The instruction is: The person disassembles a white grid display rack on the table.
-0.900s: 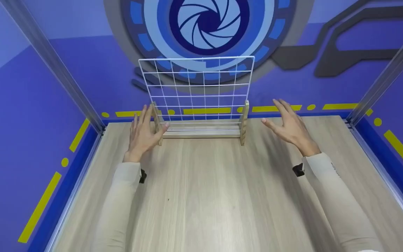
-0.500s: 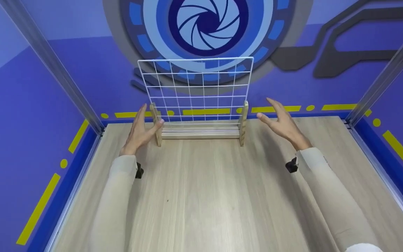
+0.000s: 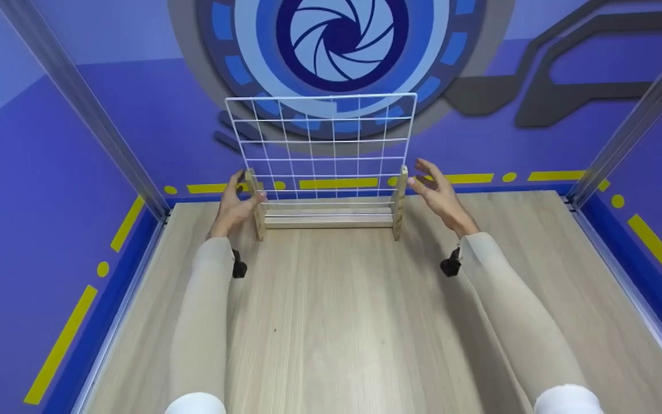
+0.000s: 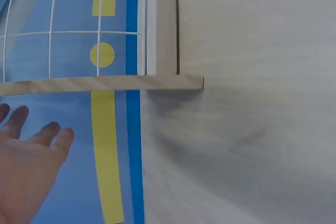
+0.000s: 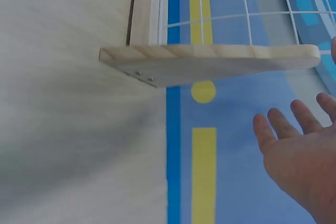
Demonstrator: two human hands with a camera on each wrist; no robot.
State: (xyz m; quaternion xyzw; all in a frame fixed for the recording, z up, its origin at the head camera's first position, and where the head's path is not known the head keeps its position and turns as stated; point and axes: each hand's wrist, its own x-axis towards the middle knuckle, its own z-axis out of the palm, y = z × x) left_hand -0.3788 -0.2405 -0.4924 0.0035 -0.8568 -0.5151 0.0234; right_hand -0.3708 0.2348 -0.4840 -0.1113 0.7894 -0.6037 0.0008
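A rack with a white wire grid (image 3: 323, 141) held between two wooden side pieces stands upright at the back of the table. At its left side piece (image 3: 257, 213), my left hand (image 3: 234, 208) has its thumb overlapping the wood in the head view. The left wrist view shows those fingers (image 4: 62, 142) loosely bent, with a gap to the wood. My right hand (image 3: 441, 198) is beside the right side piece (image 3: 400, 207), thumb close to its top. In the right wrist view, bent fingers (image 5: 281, 124) stay apart from that side piece (image 5: 210, 59).
The rack's wooden base bar (image 3: 329, 221) runs low between the side pieces. A blue printed wall (image 3: 515, 144) rises close behind it. Metal posts (image 3: 107, 123) and rails edge the light wooden tabletop (image 3: 331, 322) on both sides.
My right hand has moved left, close to the right side piece. My left hand has shifted slightly right against the left side piece in view, its fingers more bent. The rack has not moved.
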